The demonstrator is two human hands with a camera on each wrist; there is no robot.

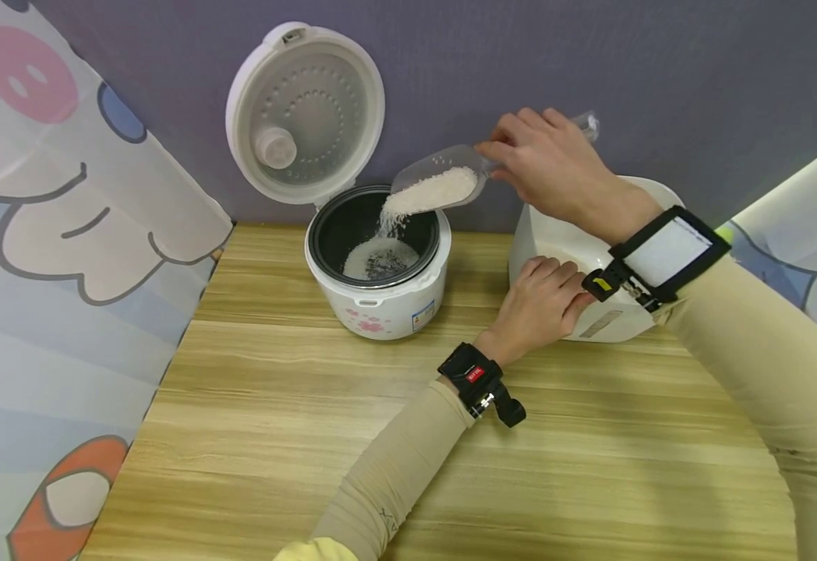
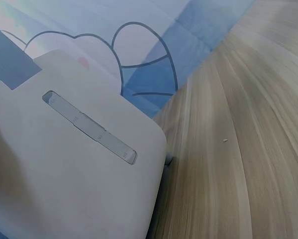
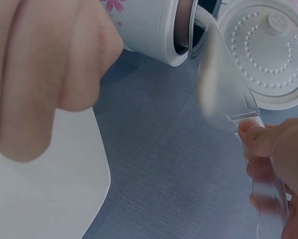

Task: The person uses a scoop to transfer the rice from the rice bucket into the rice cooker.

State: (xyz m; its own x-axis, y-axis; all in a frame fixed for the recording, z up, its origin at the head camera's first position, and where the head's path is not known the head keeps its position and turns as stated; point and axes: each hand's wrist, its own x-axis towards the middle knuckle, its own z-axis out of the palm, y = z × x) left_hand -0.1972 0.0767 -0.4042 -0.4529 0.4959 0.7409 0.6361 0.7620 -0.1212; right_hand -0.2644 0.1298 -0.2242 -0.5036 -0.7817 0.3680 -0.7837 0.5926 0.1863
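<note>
My right hand (image 1: pixel 549 160) grips the handle of a clear plastic scoop (image 1: pixel 475 160), tilted over the open rice cooker (image 1: pixel 408 300). White rice (image 1: pixel 433 191) slides off its lip and falls into the dark inner pot (image 1: pixel 327 234), where more rice lies on the bottom. In the right wrist view, the thumb and fingers wrap the scoop's handle (image 3: pixel 268 199). My left hand (image 1: pixel 538 304) holds the near rim of a white rice bin (image 1: pixel 622 315), fingers curled over the edge. The left wrist view shows the bin's side with a clear window strip (image 2: pixel 91 127).
The cooker's lid (image 1: pixel 310 117) stands raised against the grey wall backing (image 1: pixel 450 70). A wooden tabletop (image 1: pixel 275 436) spreads in front. Cartoon-printed sheets (image 1: pixel 100 234) flank both sides. A single grain (image 2: pixel 225 140) lies on the wood near the bin.
</note>
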